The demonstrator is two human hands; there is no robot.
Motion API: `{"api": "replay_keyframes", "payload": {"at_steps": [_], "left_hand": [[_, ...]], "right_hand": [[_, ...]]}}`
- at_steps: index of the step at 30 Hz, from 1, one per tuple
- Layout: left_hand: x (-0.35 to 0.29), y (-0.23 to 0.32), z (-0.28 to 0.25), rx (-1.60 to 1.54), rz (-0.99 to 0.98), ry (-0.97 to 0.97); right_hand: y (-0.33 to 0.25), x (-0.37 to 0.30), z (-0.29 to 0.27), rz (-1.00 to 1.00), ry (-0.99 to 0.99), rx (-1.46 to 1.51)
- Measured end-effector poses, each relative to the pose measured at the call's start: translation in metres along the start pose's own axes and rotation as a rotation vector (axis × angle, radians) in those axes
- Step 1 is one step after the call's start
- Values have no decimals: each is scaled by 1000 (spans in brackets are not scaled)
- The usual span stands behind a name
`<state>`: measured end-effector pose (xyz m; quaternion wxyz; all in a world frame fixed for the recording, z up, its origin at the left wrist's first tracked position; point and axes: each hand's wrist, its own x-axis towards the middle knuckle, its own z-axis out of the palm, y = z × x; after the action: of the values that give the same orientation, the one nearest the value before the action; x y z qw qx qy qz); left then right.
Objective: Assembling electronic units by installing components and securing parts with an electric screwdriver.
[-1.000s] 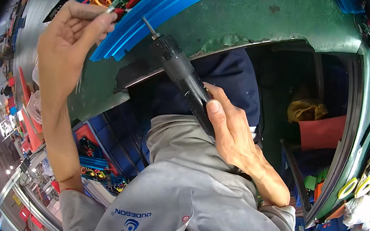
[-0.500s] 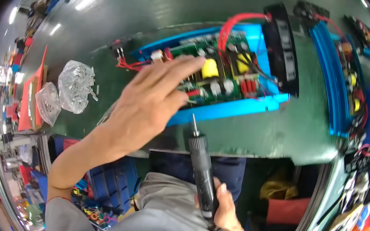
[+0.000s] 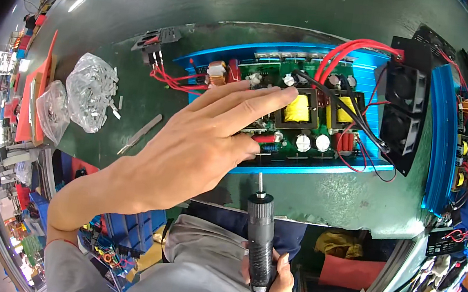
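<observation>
A blue metal housing (image 3: 324,170) lies on the bench with a green circuit board (image 3: 287,147) inside it, carrying yellow-wound transformers (image 3: 297,108). My left hand (image 3: 195,132) lies flat over the left part of the board, fingers stretched out, hiding what is under the palm. Below the housing, my right hand (image 3: 282,277) is wrapped round a black electric screwdriver (image 3: 261,237). Its bit points up at the housing's near wall; whether it touches a screw there I cannot tell. Thick red wires run to a black fan panel (image 3: 405,106) at the right end.
Clear plastic bags of small parts (image 3: 89,93) lie to the left, near a thin metal strip (image 3: 142,133). At the left end, red wires lead to a small black end piece (image 3: 153,48). More blue housings (image 3: 440,142) stand at the right. Blue bins (image 3: 127,229) sit below the bench.
The housing sits further right and more level in view, partly as the view has shifted. The screwdriver now stands more upright, its bit at the near wall. My left hand stays over the board.
</observation>
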<state>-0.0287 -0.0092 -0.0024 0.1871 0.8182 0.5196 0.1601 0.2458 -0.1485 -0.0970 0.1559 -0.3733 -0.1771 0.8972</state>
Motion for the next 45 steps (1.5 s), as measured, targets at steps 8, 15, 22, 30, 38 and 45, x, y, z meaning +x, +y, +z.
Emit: {"api": "replay_keyframes", "payload": {"at_steps": [8, 15, 22, 30, 38, 45], "left_hand": [[-3, 11, -6, -1, -45, -120], [-15, 22, -1, -69, -105, -123], [-23, 13, 11, -139, -78, -52], [-58, -14, -8, 47, -97, 376], [-162, -92, -27, 197, -790, 558], [-179, -133, -21, 310, -705, 469]], "right_hand": [[-2, -2, 1, 14, 28, -18], [-2, -8, -1, -45, 26, -126], [12, -1, -8, 37, -4, 62], [15, -8, -15, -252, 294, -329], [32, -11, -11, -353, 424, -357], [23, -6, 3, -364, 322, -601]]}}
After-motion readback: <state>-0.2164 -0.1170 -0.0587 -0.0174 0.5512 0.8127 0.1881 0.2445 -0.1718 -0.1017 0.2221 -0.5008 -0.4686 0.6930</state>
